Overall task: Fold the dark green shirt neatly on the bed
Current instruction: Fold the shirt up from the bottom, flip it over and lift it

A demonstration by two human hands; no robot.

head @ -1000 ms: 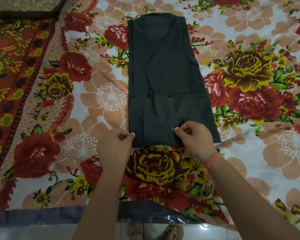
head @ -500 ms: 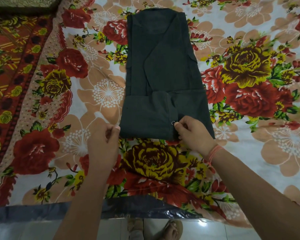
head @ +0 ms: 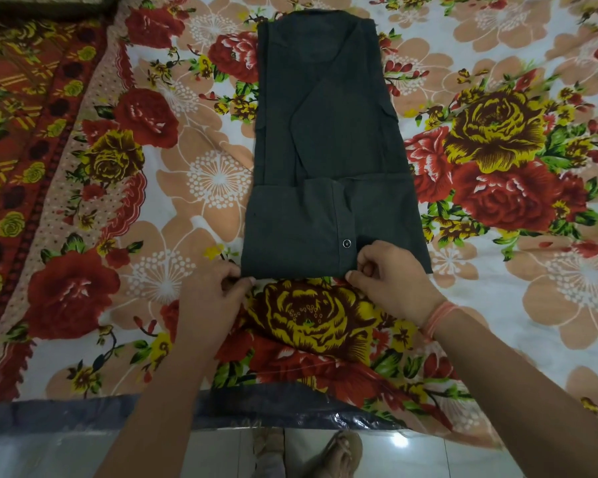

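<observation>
floral bedsheet covers the bed, with bare sheet showing on every side of the garment. dark green shirt lies at centre as a long narrow panel, sides folded in and hem turned up into a near band. judged about halfway, with the folds toward the collar still left. left hand pinches the band's near-left corner. right hand pinches its near edge just below the button.

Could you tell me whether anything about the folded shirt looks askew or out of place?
Only slightly: a small flap pokes out past the right edge of the shirt, about midway up, breaking the straight fold line. Otherwise it lies flat.
</observation>
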